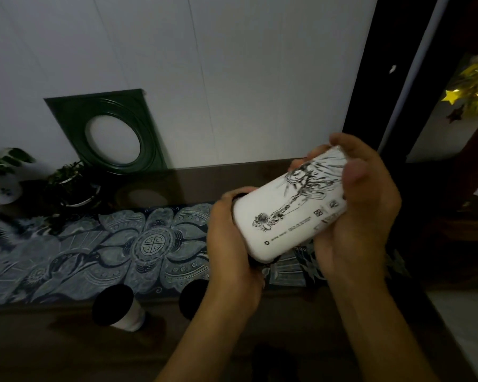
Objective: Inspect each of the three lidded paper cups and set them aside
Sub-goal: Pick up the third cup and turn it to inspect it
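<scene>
Far left, two potted plants: one in a pale pot (7,190), a second plant (72,183) just beside it, both at the back of the dark table (66,348). Behind them a green square frame (105,128) with a round opening leans on the white wall (232,64). A patterned runner (94,252) with a big flower motif lies across the tabletop.

Near the front edge, a lidded cup (119,308) stands upright just off the runner, dark lid toward the camera, white wall showing below. To its right a second lidded cup (192,299) shows only its dark lid, the rest hidden behind the left forearm.

Now the action: the left hand (229,252) is wrapped round the lower left end of the held cup (290,208), fingers curled over a dark rim there, thumb on the near side. The white cup lies tipped on its side in the air above the runner's right end, long axis rising from lower left to upper right, a black ink figure and small printed marks facing the camera. The right hand (356,216) clasps the upper right end, fingertips over the top, thumb pressing the side. Both hands are grasping it, one at each end, forearms reaching up from the bottom of view.

Far right, a dark door frame (370,111) and gold star decorations (469,89).
</scene>
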